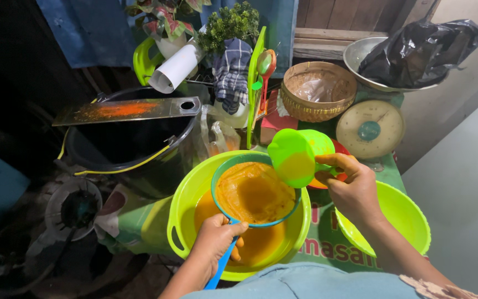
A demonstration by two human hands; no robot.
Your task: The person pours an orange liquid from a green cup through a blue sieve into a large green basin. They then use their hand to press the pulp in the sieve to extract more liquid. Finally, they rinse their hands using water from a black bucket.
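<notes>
While the sieve [253, 191] sits over the lime basin [186, 194], full of orange pulp with orange liquid pooled beneath, I read this as the straining step. My left hand [214, 243] has its grip closed on the sieve's blue handle [219, 271]; my right hand [355, 191] pinches the green scoop [294, 156], tilted just above the sieve. Next calls for a slow pour, I'd say, with the sieve held level. Nearby on the surface: an empty green bowl [410, 218], a scale [370, 128], a basket [317, 91], a black bucket [125, 144]
</notes>
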